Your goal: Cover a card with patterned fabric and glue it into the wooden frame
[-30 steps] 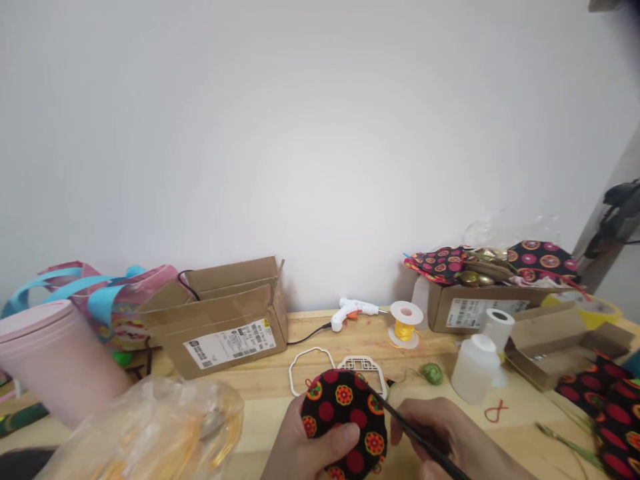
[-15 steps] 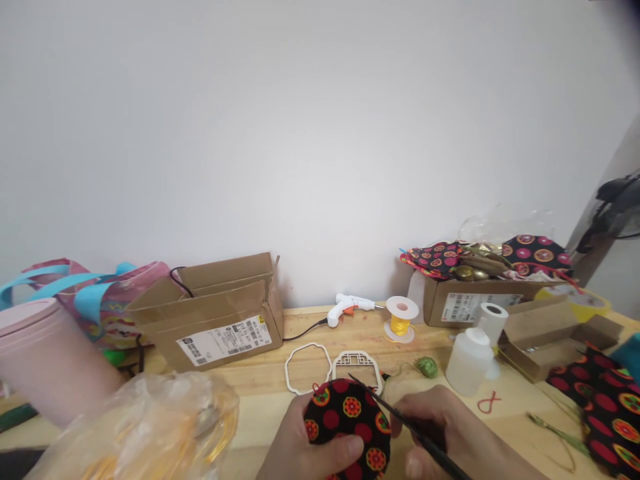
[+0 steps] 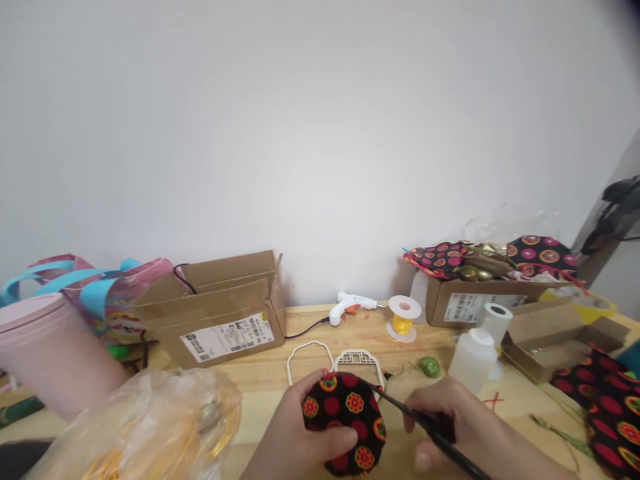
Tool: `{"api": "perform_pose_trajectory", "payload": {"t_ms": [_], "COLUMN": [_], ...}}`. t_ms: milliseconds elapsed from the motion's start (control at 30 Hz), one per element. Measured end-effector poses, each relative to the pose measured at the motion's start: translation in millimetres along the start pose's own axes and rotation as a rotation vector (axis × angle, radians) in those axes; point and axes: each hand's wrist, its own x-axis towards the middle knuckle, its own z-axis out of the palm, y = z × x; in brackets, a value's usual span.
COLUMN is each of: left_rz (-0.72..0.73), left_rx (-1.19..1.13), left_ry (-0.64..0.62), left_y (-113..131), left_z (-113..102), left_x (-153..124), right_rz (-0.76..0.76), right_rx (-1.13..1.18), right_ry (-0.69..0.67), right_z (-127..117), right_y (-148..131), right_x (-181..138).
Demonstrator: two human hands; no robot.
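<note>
From my remote seat, I have the left hand's [image 3: 295, 433] fingers clamped on the floral fabric disc [image 3: 344, 417], just nearside of the lattice frame [image 3: 358, 353], and the right hand's [image 3: 463, 420] around a slim black tool [image 3: 423, 421]; I'd brace the rim and angle the tip shallowly, unable to tell whether it touches.

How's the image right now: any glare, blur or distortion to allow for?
Head view throughout: wall brightest mid-frame; dark blur in the top right corner; cup leaning, likely partly lens stretch; label on the left box too small to read; held cloth's pattern clear.
</note>
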Motion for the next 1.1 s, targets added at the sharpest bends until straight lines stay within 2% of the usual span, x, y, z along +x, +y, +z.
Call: {"api": "perform_pose_trajectory", "payload": {"t_ms": [133, 300, 467, 633, 867, 1100], "left_rz": [-0.023, -0.057, -0.07, -0.046, -0.082, -0.069], "left_rx": [-0.088, -0.245, -0.362, -0.439, -0.378, -0.365], "left_ry": [0.096, 0.195, 0.137, 0.157, 0.216, 0.179], "left_y": [2, -1, -3, -4, -6, -3], "left_z": [0, 4, 8, 9, 9, 11], "left_x": [3, 1, 0, 0, 0, -2], "right_rz": [0.011, -0.006, 0.01, 0.014, -0.048, 0.0], "right_rx": [0.149, 0.356, 0.465, 0.437, 0.344, 0.29], "right_ry": [-0.12, -0.138, -0.142, -0.126, -0.117, -0.077], "right_z": [7, 27, 37, 36, 32, 26], "right_y": [2, 13, 18, 13, 13, -1], "right_x": [6, 10, 12, 12, 5, 5]}}
